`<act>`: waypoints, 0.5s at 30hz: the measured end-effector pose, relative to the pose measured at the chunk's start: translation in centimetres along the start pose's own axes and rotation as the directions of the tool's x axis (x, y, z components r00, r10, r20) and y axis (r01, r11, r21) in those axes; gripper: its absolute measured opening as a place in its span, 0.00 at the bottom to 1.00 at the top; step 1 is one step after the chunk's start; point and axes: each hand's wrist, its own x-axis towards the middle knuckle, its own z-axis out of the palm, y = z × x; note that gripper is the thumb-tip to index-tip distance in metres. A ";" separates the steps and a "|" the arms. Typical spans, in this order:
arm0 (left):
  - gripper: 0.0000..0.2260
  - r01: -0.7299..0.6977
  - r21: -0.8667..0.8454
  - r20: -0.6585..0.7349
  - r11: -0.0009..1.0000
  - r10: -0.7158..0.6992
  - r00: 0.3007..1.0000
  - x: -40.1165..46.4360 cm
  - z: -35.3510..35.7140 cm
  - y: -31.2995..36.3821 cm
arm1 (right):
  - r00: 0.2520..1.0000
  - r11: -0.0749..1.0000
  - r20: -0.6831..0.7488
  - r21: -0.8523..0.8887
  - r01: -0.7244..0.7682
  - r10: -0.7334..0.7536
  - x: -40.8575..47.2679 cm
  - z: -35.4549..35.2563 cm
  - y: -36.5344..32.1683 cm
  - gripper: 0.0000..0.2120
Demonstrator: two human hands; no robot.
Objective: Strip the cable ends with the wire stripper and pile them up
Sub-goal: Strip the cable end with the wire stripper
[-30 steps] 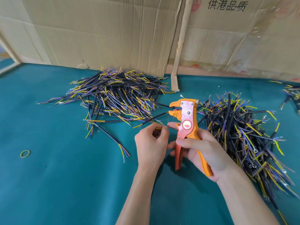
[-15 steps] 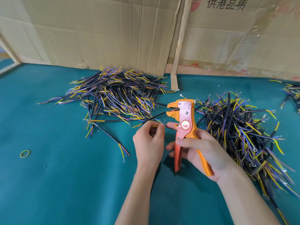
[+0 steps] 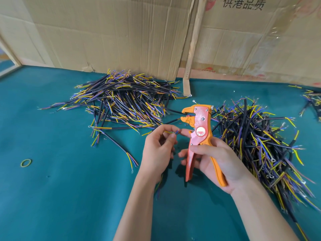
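One head-worn view looks forward and down, close over the teal cloth-covered table (image 3: pixel 69 197); brown corrugated cardboard wall (image 3: pixel 112 35) stands beyond.

Two bare forearms, no sleeves, no watch or rings seen. Left hand (image 3: pixel 159 150) & right hand (image 3: pixel 215 164): short trimmed nails, no gloves.
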 end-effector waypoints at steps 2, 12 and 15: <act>0.09 0.003 -0.021 0.034 1.000 -0.003 0.999 0.0 -0.2 0.0 | 1.000 1.000 0.003 0.005 -0.001 0.001 0.0 0.1 0.0 0.19; 0.08 -0.035 -0.052 0.024 0.998 0.036 0.999 0.0 -0.7 -0.4 | 1.000 0.999 0.005 0.039 0.025 -0.026 0.0 -0.2 0.0 0.20; 0.08 -0.049 -0.011 -0.023 0.999 0.048 0.999 0.0 -0.3 -0.6 | 1.000 0.999 0.005 0.040 0.019 -0.019 0.1 -0.3 -0.1 0.19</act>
